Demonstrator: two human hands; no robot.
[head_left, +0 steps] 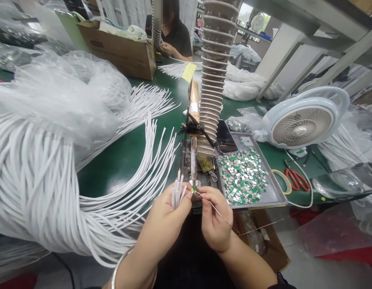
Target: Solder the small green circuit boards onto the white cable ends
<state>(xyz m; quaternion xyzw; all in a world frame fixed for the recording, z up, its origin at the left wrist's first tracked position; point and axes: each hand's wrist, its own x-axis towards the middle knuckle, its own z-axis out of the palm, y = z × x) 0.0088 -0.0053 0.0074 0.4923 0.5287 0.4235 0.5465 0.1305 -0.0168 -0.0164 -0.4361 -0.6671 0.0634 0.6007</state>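
Observation:
My left hand (167, 212) is closed around several white cables (177, 192), their cut ends pointing up. Between finger and thumb of my right hand (216, 216) runs a thin solder wire (218, 213), trailing off to the lower right. Where the fingertips of both hands nearly meet, a small green circuit board (194, 188) sits right under the tip of a soldering iron (194, 158). That iron is clamped upright in a stand and points down. My fingers partly hide the board, so which fingers bear it is unclear.
Bundled white cables (32, 180) fill the left. A metal tray (271, 188) of green-and-silver boards is at right, with a phone (226, 136), red-handled pliers (297, 179) and a fan (303, 120) around it. A ribbed hose (217, 72) hangs overhead. Another person (179, 38) sits opposite.

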